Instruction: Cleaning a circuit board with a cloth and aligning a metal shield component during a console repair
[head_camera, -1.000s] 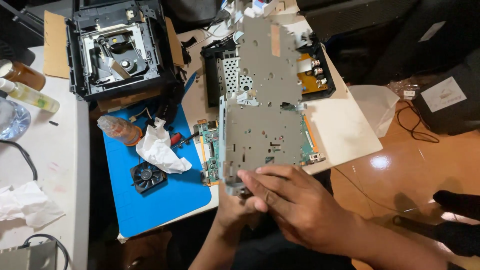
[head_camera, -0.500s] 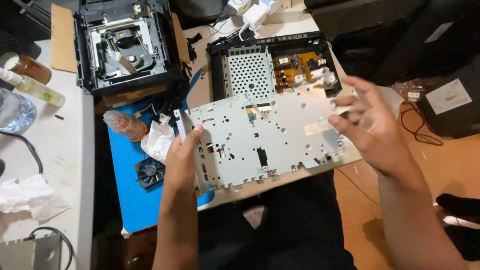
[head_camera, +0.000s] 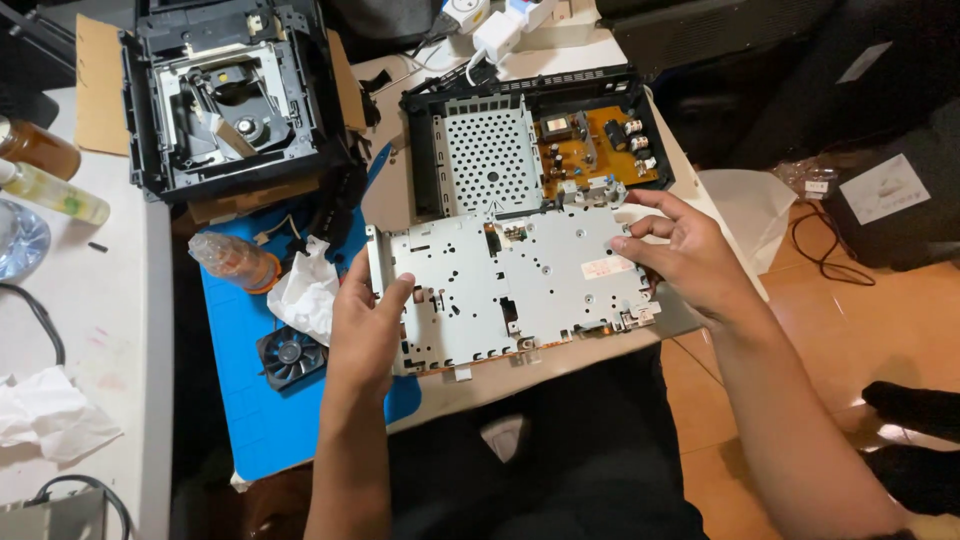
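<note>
I hold a flat grey metal shield plate (head_camera: 520, 290) with a circuit board under it, level above the table's front edge. My left hand (head_camera: 365, 325) grips its left end, thumb on top. My right hand (head_camera: 690, 255) grips its right end, fingers curled over the top face. Just behind the plate lies an open black console case (head_camera: 420, 150) with a perforated metal panel (head_camera: 490, 155) and an orange power board (head_camera: 600, 145) inside.
A black optical drive unit (head_camera: 225, 95) sits at the back left. On the blue mat (head_camera: 260, 400) lie a small black fan (head_camera: 290, 355), crumpled tissue (head_camera: 305, 290) and a tipped plastic bottle (head_camera: 230, 260). More bottles (head_camera: 55, 190) and tissue (head_camera: 45, 415) rest on the white table, left.
The plate was turned from upright lengthwise to lying crosswise and moved closer to the case. My hands shifted from its near end to its left and right ends.
</note>
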